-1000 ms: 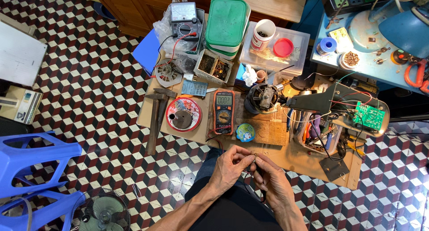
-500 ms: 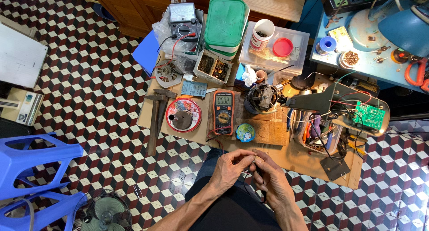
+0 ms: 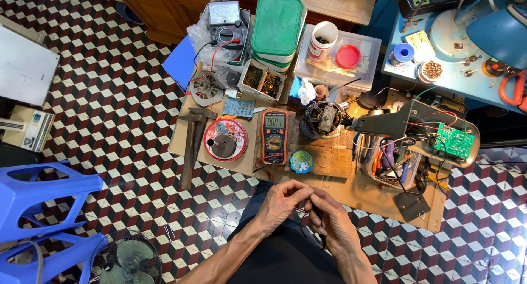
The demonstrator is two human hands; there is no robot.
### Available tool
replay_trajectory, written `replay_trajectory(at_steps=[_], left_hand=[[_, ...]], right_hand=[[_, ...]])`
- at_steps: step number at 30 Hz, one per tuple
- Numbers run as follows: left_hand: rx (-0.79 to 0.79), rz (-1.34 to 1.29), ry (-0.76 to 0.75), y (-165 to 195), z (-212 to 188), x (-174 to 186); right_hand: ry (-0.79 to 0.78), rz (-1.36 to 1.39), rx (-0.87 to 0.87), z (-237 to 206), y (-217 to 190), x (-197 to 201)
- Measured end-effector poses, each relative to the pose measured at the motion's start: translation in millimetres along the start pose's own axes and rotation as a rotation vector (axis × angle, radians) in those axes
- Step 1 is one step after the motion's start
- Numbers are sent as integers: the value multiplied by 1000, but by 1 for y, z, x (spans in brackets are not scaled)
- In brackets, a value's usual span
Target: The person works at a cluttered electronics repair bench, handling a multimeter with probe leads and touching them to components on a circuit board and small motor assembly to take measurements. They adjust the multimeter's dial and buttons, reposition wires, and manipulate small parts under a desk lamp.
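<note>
— Looking down from the head view: left hand (image 3: 281, 203) curled, fingertips pinched together on a thin dark wire (image 3: 303, 211), right at the meeting point with the other hand.

— And the right hand (image 3: 329, 218)?

— Curled too, fingers closed on the same wire, touching the left fingertips. Held above the lap, just short of the worktop (image 3: 362, 193) edge.

— Nearby?

— Small round tin (image 3: 301, 161) and orange multimeter (image 3: 274, 136) just beyond the hands.
</note>
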State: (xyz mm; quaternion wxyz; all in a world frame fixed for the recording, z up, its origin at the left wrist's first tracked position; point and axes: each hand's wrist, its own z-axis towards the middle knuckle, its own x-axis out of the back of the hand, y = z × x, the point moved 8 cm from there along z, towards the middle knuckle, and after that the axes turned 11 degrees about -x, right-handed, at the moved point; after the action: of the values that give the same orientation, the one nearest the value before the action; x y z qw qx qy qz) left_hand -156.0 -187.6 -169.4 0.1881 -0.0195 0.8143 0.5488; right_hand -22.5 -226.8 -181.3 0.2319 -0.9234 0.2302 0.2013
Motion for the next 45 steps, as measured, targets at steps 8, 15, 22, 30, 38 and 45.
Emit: replay_trajectory(at_steps=[8, 15, 22, 30, 38, 45], left_hand=[[-16, -20, 29, 0, 1, -5], [-19, 0, 22, 6, 3, -8], [-28, 38, 31, 8, 4, -5], [-23, 54, 50, 6, 5, -1], [-7, 111, 63, 4, 5, 0], [-1, 87, 58, 5, 5, -3]], right_hand=[[1, 4, -3, 0, -2, 3], [2, 18, 2, 0, -3, 4], [-9, 26, 14, 5, -1, 5], [-13, 27, 16, 8, 0, 3], [-16, 35, 8, 9, 0, 2], [-8, 31, 7, 7, -1, 3]])
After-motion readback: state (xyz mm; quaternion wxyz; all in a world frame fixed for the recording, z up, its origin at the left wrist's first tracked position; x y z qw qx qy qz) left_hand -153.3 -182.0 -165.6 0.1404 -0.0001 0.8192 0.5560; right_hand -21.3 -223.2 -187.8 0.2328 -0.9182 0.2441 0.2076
